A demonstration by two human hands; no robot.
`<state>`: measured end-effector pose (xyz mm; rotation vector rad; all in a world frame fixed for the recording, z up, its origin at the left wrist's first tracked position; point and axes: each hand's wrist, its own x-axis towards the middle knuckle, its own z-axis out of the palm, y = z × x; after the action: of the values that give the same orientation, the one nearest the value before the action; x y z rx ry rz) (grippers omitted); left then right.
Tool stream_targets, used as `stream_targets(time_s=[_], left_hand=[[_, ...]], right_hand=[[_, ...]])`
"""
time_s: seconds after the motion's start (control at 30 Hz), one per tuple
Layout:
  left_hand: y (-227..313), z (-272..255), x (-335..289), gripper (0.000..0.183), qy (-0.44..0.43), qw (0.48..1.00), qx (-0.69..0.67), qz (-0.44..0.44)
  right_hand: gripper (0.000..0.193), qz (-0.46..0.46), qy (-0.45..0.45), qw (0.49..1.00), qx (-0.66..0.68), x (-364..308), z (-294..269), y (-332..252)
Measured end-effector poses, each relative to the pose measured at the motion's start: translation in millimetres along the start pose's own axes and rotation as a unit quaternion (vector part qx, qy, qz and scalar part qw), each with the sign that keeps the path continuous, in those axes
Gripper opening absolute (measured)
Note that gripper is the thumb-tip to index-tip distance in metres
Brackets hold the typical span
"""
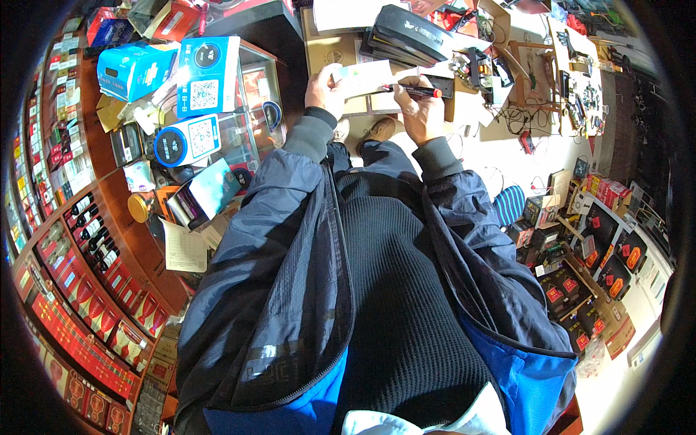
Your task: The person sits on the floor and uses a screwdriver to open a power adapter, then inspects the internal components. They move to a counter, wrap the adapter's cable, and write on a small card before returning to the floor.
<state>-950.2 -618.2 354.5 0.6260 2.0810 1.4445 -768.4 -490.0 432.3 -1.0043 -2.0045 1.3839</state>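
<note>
My left hand (323, 91) is closed on the near end of a white, flat piece that looks like a card or slim box (365, 78), held out over the work area. Bright light washes out its surface, so its kind is unclear. Just right of it, my right hand (422, 117) grips a black marker pen with a red end (420, 90). The pen lies roughly level across my fingers, close to the white piece's right end. Behind both hands rests a long black box (409, 34).
To the left, blue-and-white code signs (197, 83) and a blue carton (136, 71) crowd a glass counter. Shelves of red boxes (90, 308) and bottles line the far left. Tangled cables (516, 116) and a wooden stool (533, 76) stand to the right, with stacked boxes (562, 286) below.
</note>
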Motion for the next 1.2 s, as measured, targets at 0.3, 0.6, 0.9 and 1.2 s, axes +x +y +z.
stream_targets(time_s=[0.3,0.6,0.9,1.2], left_hand=[[-5.4,1.1,1.0,0.033,0.004,0.999,0.014,0.036],[-2.9,0.8,-0.2,0.033,0.001,0.999,0.01,0.034],[-2.5,-4.2,0.4,0.035,-0.037,0.999,0.036,0.005],[-13.3,3.7,3.4,0.031,-0.003,0.999,-0.023,0.023]], right_hand=[[0.015,0.019,0.012,0.999,0.032,-1.9,-0.6,-5.6],[0.017,0.016,0.005,1.0,0.022,-2.5,-3.1,-5.7],[0.024,0.082,0.036,0.988,0.128,-6.0,-5.4,-28.8],[0.024,0.097,0.01,0.992,0.081,-21.0,-15.1,-27.8]])
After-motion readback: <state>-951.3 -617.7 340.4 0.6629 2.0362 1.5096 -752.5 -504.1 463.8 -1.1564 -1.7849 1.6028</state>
